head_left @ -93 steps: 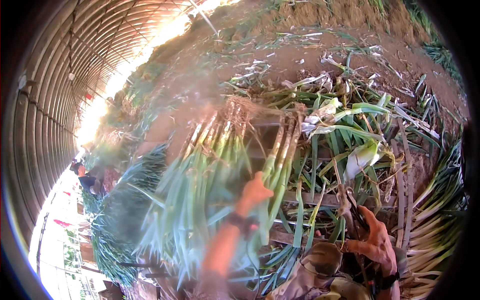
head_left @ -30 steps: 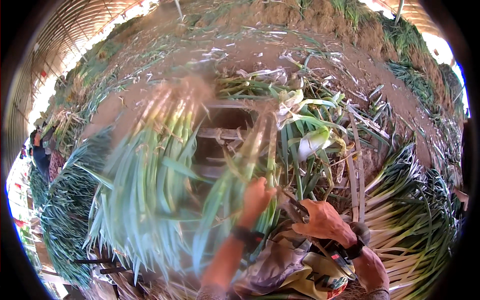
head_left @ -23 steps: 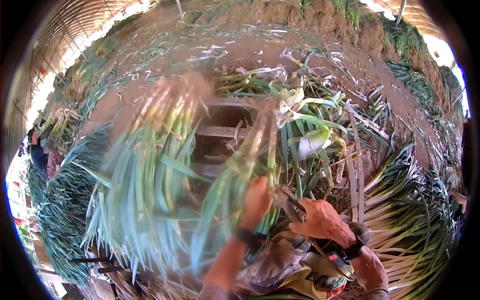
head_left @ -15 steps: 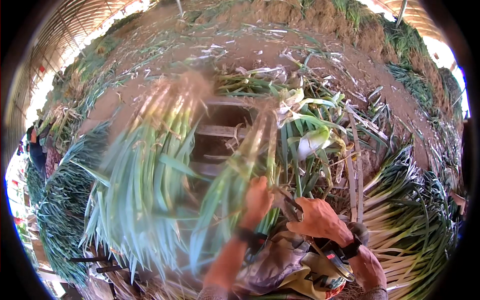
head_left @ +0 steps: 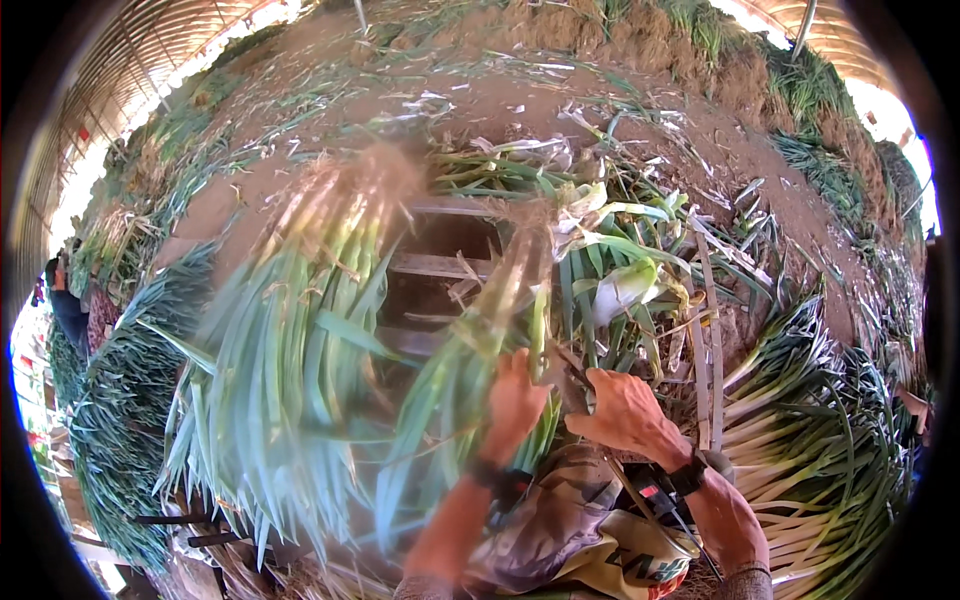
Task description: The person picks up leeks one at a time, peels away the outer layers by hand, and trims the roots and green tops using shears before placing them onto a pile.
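Observation:
My left hand [head_left: 515, 402] is closed around a small bunch of long green onions [head_left: 520, 262], just above their spreading leaves. The roots of this bunch point away from me. Close by on the right, my right hand [head_left: 628, 412] is closed on a dark, thin tool [head_left: 572, 366], its tip pointing toward the stalks. A thin, curved, hose-like piece [head_left: 640, 492] runs from below that hand toward my lap; how it joins the tool I cannot tell. A larger bunch of green onions [head_left: 290, 330] lies to the left, roots away from me.
Wooden slats [head_left: 445, 264] show beneath the bunches. Torn leaves and peelings [head_left: 625, 285] heap up right of centre. Cleaned onions with pale stems [head_left: 790, 470] lie at the right. A dark green pile [head_left: 125, 430] stands at the left, near another person [head_left: 68, 305]. Unpeeled onions [head_left: 660, 50] line the back.
My right hand has shifted slightly up and left with the tool. My left hand stays almost in place on the onions.

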Tool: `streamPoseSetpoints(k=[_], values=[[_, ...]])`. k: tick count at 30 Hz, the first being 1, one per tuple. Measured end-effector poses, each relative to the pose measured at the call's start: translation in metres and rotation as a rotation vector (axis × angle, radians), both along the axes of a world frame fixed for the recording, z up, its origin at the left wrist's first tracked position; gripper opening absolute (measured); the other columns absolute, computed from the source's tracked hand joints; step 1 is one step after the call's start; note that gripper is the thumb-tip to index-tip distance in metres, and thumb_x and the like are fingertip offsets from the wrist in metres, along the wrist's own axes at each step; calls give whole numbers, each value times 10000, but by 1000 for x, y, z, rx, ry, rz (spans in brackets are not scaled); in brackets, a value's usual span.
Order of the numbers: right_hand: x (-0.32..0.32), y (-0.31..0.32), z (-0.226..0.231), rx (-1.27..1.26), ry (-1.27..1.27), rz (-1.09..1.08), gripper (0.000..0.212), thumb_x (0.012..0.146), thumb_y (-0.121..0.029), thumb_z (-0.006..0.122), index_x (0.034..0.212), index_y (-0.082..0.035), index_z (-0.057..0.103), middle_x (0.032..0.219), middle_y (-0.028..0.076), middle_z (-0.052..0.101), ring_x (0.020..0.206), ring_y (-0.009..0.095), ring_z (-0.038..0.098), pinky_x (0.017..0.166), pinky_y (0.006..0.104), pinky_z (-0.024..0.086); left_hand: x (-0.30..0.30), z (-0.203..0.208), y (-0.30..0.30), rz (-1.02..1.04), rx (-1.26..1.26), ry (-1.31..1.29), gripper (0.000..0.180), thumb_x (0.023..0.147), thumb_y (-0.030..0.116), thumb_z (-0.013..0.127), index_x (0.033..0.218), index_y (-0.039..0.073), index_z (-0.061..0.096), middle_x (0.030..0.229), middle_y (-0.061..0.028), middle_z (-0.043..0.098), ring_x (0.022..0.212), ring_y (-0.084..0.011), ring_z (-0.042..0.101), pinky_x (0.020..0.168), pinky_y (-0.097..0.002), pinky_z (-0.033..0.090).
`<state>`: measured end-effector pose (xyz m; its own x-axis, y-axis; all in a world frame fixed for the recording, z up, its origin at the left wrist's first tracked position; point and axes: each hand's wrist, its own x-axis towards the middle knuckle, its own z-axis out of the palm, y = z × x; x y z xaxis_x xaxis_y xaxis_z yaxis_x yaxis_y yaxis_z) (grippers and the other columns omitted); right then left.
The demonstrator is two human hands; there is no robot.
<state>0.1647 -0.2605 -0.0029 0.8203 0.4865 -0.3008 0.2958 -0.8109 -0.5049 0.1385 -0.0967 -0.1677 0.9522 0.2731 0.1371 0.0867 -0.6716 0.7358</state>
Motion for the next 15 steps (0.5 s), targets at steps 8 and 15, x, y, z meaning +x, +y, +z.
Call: streamPoseSetpoints(k=[8, 15], values=[[39, 14, -24, -19, -121, -22, 510, 676, -399, 693, 864, 63, 585, 700, 217, 596, 658, 340, 601, 617, 460, 479, 13, 7, 8, -35, -25, 214, 696, 747, 309, 784, 1325, 28, 515, 1246, -175, 605, 1101, -363, 617, 918, -443, 510], [70, 23, -32, -58, -133, -50, 508, 674, -387, 701, 874, 68, 594, 681, 208, 606, 644, 363, 601, 623, 471, 481, 19, 4, 14, -30, 23, 80, 578, 736, 250, 781, 1219, 23, 558, 1148, -201, 610, 983, -412, 632, 834, -468, 529]])
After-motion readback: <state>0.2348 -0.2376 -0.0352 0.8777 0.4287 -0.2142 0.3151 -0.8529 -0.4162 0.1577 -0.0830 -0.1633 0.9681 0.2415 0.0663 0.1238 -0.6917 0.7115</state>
